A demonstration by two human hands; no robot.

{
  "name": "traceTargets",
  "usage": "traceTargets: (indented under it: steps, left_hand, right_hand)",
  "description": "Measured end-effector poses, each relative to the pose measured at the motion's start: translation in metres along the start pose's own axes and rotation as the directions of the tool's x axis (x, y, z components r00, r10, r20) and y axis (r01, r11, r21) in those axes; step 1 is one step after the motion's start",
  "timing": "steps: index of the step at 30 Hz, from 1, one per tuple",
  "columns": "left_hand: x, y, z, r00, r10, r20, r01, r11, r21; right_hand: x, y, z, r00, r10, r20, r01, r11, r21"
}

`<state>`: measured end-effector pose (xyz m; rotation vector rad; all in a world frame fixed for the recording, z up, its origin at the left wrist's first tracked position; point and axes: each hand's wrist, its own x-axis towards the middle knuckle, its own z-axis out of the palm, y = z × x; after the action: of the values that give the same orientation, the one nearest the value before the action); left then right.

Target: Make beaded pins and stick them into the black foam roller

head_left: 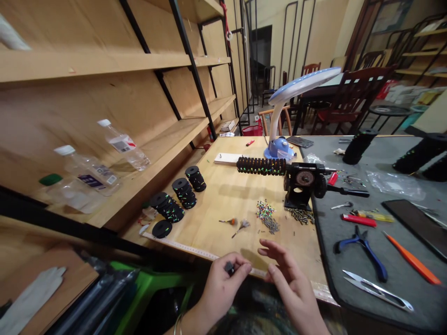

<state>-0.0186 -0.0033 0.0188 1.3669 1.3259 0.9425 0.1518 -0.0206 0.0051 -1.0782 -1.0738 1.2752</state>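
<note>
Dark piece [229, 268] sits in the left hand's [223, 284] curled grip, at seven o'clock from the beads [266, 213]; its long axis and pointing are too hidden to tell. The right hand [291, 281] is open, holding nothing.

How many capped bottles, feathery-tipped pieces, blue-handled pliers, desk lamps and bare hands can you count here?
Capped bottles: 3
Feathery-tipped pieces: 2
Blue-handled pliers: 1
Desk lamp: 1
Bare hands, left hand and right hand: 2
Total: 9
</note>
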Motion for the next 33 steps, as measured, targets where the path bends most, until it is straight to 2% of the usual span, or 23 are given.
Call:
traceTargets:
  steps: [7,9,14,21,25,27,30,33]
  left_hand:
    - [0.001,-0.006,-0.002,0.999,-0.017,-0.028,0.017,0.999,-0.03]
    - [0.001,-0.008,-0.001,1.0,0.013,-0.016,-0.014,1.0,-0.025]
    - [0.001,-0.013,0.0,0.996,0.084,0.012,-0.084,0.996,0.032]
    - [0.008,-0.013,0.0,0.994,0.111,0.004,-0.111,0.986,0.127]
    - [0.014,-0.007,0.002,0.992,0.127,0.018,-0.128,0.978,0.167]
    - [0.018,-0.004,0.002,0.989,0.143,0.026,-0.145,0.969,0.198]
    - [0.029,0.0,-0.007,0.986,0.166,-0.002,-0.159,0.948,0.275]
    - [0.052,0.001,-0.027,0.973,0.217,-0.076,-0.17,0.903,0.395]
  right_hand:
    - [0.005,0.0,0.01,0.999,0.033,0.035,-0.033,0.999,0.01]
    - [0.005,0.004,0.014,0.995,0.034,0.09,-0.03,0.998,-0.049]
    - [0.007,0.018,0.019,0.98,-0.018,0.199,0.071,0.963,-0.26]
    - [0.012,0.025,0.015,0.972,-0.07,0.225,0.156,0.907,-0.392]
    - [0.015,0.029,0.011,0.973,-0.13,0.191,0.202,0.881,-0.427]
    - [0.015,0.034,0.009,0.983,-0.126,0.136,0.17,0.905,-0.39]
    - [0.014,0.04,0.005,0.998,-0.047,-0.029,0.04,0.978,-0.204]
    - [0.014,0.043,-0.001,0.983,0.095,-0.159,-0.09,0.995,0.038]
